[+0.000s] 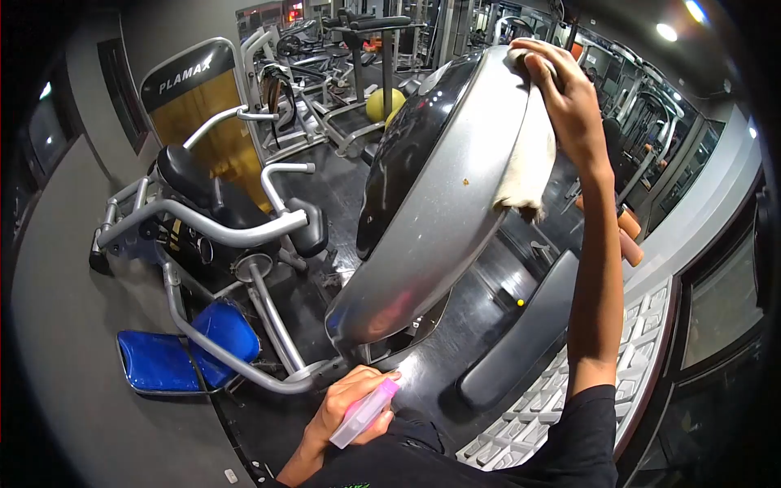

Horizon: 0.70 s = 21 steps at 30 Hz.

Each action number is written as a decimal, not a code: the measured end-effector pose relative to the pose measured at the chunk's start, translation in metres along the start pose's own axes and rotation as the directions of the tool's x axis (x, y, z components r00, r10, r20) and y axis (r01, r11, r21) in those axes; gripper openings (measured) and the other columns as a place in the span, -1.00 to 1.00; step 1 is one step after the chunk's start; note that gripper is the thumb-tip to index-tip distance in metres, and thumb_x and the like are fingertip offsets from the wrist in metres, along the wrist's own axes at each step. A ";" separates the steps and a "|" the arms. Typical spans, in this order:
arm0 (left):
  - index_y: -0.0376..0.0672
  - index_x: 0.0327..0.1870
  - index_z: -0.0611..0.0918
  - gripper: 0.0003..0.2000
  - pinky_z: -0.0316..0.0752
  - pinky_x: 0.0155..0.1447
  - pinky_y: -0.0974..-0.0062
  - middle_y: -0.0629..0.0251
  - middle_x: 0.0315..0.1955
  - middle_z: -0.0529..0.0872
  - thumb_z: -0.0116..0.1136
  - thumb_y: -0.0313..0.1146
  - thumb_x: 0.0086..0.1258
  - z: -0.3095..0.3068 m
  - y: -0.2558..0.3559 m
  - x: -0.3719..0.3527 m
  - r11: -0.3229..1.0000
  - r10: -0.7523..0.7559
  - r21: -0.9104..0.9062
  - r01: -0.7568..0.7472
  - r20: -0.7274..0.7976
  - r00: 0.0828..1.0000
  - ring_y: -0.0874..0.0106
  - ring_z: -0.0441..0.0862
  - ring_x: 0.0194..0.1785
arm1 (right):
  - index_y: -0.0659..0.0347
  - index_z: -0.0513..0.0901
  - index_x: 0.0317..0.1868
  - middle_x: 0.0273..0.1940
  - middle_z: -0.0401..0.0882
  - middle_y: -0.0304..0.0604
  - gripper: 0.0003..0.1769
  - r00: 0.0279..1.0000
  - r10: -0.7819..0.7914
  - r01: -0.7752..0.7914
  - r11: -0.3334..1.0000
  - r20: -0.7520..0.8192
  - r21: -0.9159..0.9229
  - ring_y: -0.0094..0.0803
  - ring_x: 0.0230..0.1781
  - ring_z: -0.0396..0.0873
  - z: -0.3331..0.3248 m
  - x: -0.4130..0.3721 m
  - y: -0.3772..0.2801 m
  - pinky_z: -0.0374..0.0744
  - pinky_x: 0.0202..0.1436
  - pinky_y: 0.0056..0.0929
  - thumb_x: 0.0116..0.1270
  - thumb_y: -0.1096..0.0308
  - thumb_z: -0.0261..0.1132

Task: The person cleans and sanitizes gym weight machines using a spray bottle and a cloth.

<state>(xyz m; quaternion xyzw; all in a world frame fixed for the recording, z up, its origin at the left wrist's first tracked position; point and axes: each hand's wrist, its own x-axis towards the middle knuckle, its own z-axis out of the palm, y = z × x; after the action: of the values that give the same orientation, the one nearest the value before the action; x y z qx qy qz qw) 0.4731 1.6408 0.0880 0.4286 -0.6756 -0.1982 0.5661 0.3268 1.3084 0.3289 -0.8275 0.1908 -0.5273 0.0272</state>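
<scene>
Low in the head view, my left hand (332,411) is closed around a pink and translucent spray bottle (364,416); its lower part is hidden. My right hand (565,98) reaches up and presses a worn cream cloth (530,167) against the upper end of a silver machine casing (443,195). The cloth hangs down along the casing's right edge, its end frayed. A small brown spot marks the silver surface. Along the casing's left side runs a glossy black panel (411,154).
At left stands a weight machine (187,77) with bent silver handles and a blue padded seat (154,362). A black bench (521,333) lies lower right, near a window (720,301). A yellow ball (384,104) and more gym equipment are farther back.
</scene>
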 end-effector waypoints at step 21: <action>-0.46 -0.05 0.58 -0.60 0.55 -0.10 0.31 0.28 -0.57 0.63 0.24 -0.47 0.03 0.091 -0.001 0.072 0.997 0.016 -0.069 -0.017 -0.018 1.000 0.26 0.66 -0.33 | 0.13 0.63 0.06 0.03 0.61 -0.06 -0.72 0.971 -0.143 0.205 0.915 -0.194 0.348 -0.25 0.08 0.58 0.022 0.012 0.076 0.49 0.19 -0.37 0.35 0.47 0.18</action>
<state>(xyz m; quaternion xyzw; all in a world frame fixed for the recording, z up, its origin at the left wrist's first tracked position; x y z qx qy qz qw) 0.3885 1.5624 0.1048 0.4047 -0.6671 -0.2132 0.5881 0.3288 1.2307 0.3105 -0.7754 0.0164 -0.6202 0.1176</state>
